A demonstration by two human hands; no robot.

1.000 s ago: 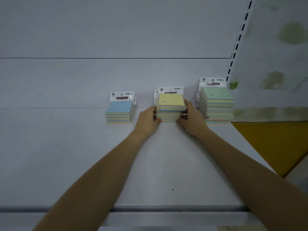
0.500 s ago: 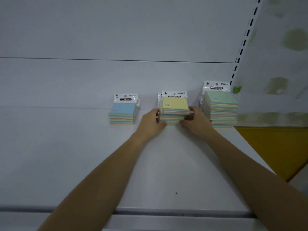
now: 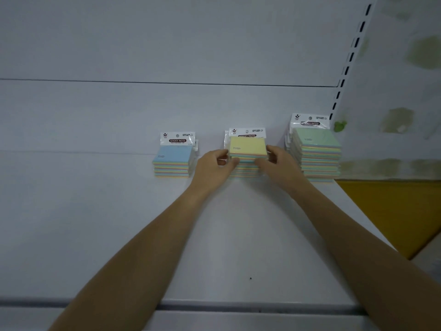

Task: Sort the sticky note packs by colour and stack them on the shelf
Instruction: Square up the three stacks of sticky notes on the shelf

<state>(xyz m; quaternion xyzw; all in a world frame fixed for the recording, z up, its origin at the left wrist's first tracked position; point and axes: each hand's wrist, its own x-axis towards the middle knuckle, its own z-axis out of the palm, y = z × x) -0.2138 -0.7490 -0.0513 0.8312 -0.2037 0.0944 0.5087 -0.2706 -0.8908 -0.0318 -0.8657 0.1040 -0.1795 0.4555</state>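
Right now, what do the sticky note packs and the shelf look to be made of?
Sticky note packs, e.g. the yellow-topped pack: matte pastel paper, layered coloured edges showing; the white header card on the blue stack looks like printed card, probably under a clear plastic sleeve, though that is hard to tell. Shelf: smooth pale painted surface, probably metal, judging by the slotted upright.

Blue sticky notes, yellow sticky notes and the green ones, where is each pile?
blue stack [image 3: 173, 156]: head view, top pack's blue face.
yellow stack [image 3: 248, 146]: head view, top pack's yellow face, between both hands.
green stack [image 3: 316, 138]: head view, top pack's green face.
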